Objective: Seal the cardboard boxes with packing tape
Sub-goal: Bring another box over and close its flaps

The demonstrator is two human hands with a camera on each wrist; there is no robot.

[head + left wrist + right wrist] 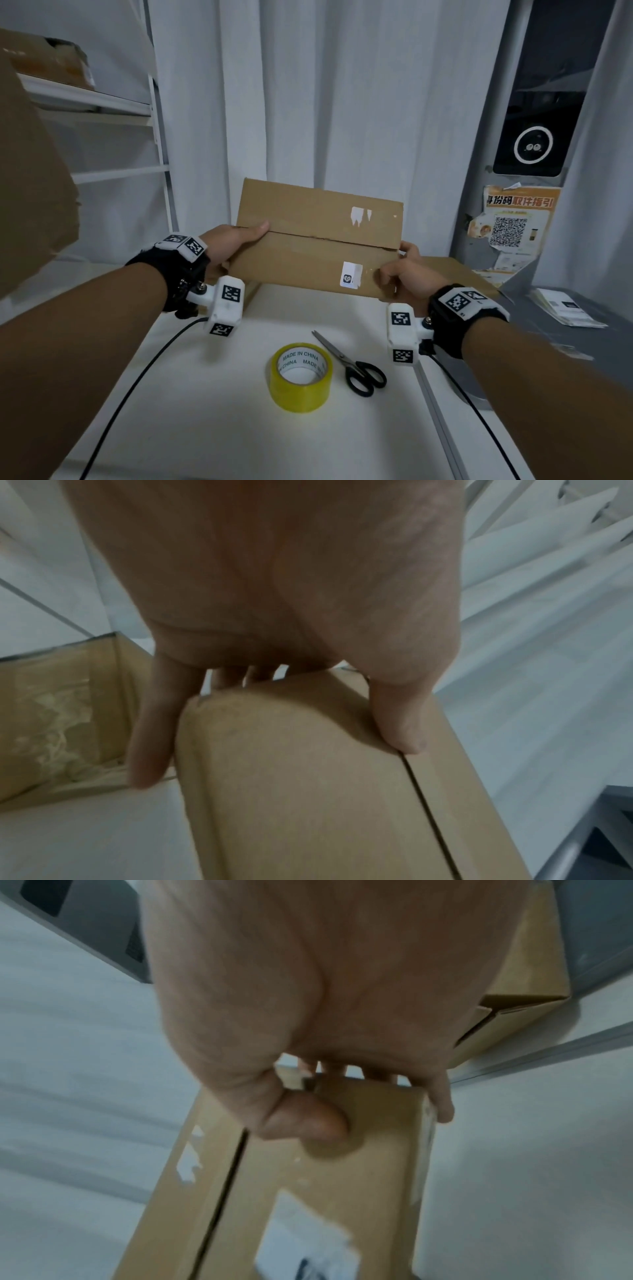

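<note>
A flat cardboard box (317,240) is held up off the white table (205,394), at about twelve o'clock from the person, tilted so its top face with the centre seam turns toward the head camera. The left hand (229,245) grips the box's nine o'clock end, thumb laid across the top right by the seam and fingers curled underneath; the right hand (402,274) grips the three o'clock end the same way, thumb pressed on the near flap beside a white sticker (351,278). That two-ended grip seems meant to keep both flaps shut and level while the box is positioned, since the seam (325,238) carries no tape yet and the flaps could spring open. Torn white label scraps (359,216) mark the far flap. Below the box, toward six o'clock, a roll of yellowish packing tape (300,376) stands on its flat side with black-handled scissors (352,361) just beside it at its three o'clock, both within easy reach once a hand is freed. Another cardboard box (455,274) lies on the table behind the right hand, and the left wrist view shows an open carton (65,718) with crumpled filling at its nine o'clock. Sealing looks barely begun; the box probably needs setting down first.
</note>
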